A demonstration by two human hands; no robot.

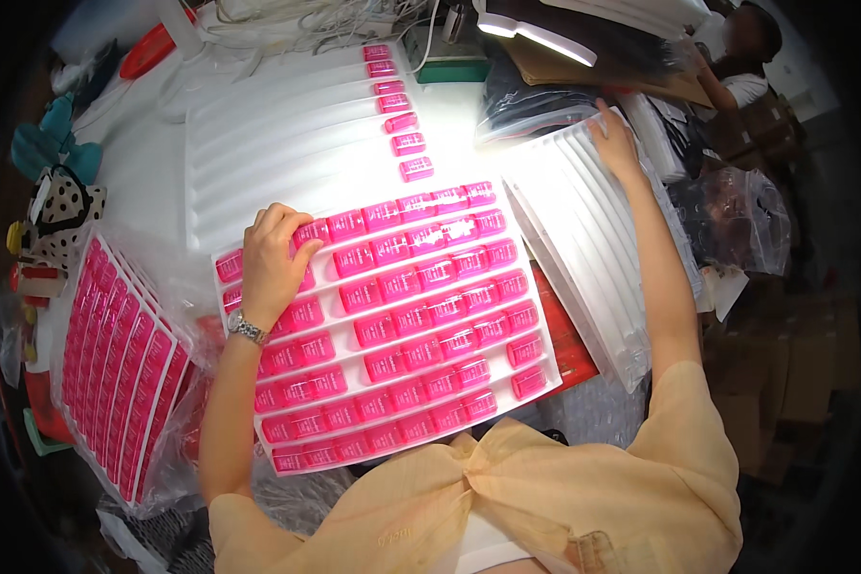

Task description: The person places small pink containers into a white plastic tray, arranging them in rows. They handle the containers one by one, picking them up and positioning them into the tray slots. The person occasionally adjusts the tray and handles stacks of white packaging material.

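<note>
A white ridged tray (536, 316) in front of me is filled with rows of small pink boxes (421, 311). My left hand (273, 268), with a metal watch on the wrist, rests on the tray's upper left part, fingers bent over a pink box there. My right hand (614, 142) reaches far to the right and lies flat on the top of a stack of empty white ridged trays (584, 239). It holds nothing.
A second white tray (287, 143) behind holds one column of pink boxes (398, 110). A bagged tray of pink boxes (120, 359) lies at left. A lamp (536, 33), cables and a dark bag stand at the back. Another person (741, 57) sits at far right.
</note>
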